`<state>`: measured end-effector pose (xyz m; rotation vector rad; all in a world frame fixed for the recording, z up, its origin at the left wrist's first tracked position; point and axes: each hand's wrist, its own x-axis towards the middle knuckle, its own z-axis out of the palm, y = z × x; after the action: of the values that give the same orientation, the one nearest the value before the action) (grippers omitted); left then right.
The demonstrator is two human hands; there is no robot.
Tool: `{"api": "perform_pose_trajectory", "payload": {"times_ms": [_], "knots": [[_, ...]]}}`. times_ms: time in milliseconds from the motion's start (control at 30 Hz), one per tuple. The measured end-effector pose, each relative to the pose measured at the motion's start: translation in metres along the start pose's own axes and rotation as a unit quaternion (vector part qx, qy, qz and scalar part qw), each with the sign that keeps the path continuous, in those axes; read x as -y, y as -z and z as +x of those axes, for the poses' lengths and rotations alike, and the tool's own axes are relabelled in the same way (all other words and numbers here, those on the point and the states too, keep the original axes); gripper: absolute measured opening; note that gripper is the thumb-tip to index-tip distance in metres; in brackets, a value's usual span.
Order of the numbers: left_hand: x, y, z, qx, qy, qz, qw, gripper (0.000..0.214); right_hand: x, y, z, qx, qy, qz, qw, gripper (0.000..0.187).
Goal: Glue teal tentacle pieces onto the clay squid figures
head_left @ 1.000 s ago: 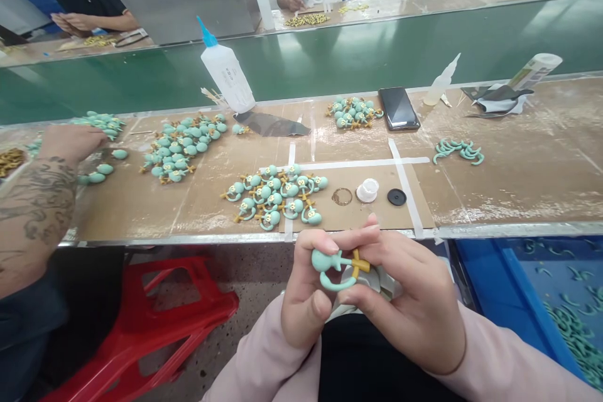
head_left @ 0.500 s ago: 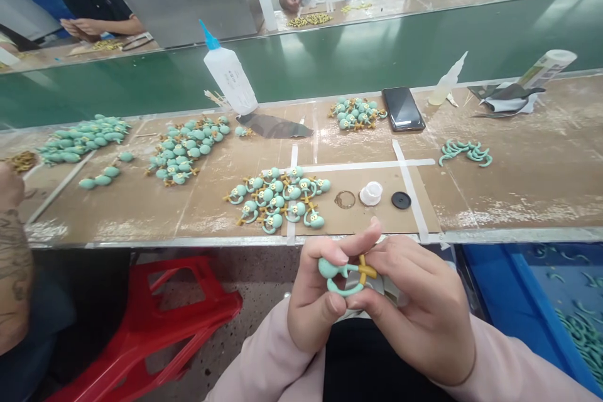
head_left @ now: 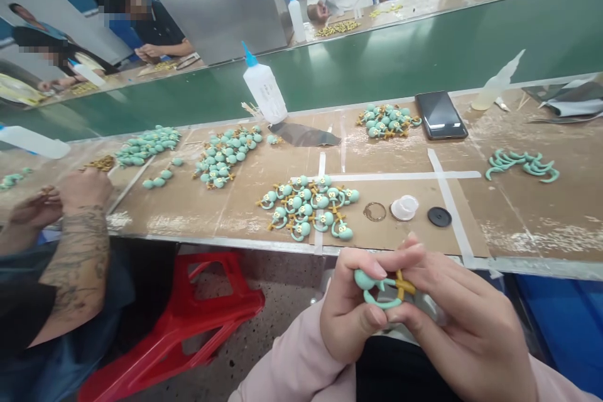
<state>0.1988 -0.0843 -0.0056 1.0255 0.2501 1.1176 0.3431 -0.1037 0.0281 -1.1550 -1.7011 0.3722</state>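
Two hands, left hand [head_left: 351, 320] and right hand [head_left: 471, 333], had fingers clamped on a teal figure [head_left: 372, 282] at lower centre. Dozens of assembled figures [head_left: 306, 207] lay mid-frame; loose curled arms [head_left: 521, 164] remained at right.

On the table [head_left: 513, 226]: toy figures [head_left: 306, 208] at centre, phone [head_left: 441, 115] behind them to the right, glue bottle [head_left: 264, 92] behind them to the left.
Right: curved toy limbs [head_left: 521, 165].
Behind: conveyor belt [head_left: 424, 50].
Below, left: plastic stool [head_left: 188, 314].
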Motion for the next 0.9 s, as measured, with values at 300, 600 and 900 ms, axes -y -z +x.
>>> {"api": "perform_pose_trajectory", "payload": {"times_ms": [300,600,900], "knots": [[0.001,0.000,0.002,0.010,0.001,-0.020,1.000,0.022,-0.004,0.001,0.002,0.013,0.016,-0.009,1.000,0.010],[0.003,0.003,0.004,0.033,0.017,0.000,0.999,0.022,-0.011,-0.002,-0.001,0.020,-0.002,-0.037,0.999,0.020],[-0.093,0.114,0.078,-0.062,0.057,0.607,0.790,0.030,-0.043,0.013,-0.020,-0.023,-0.095,-0.062,0.993,0.014]]}}
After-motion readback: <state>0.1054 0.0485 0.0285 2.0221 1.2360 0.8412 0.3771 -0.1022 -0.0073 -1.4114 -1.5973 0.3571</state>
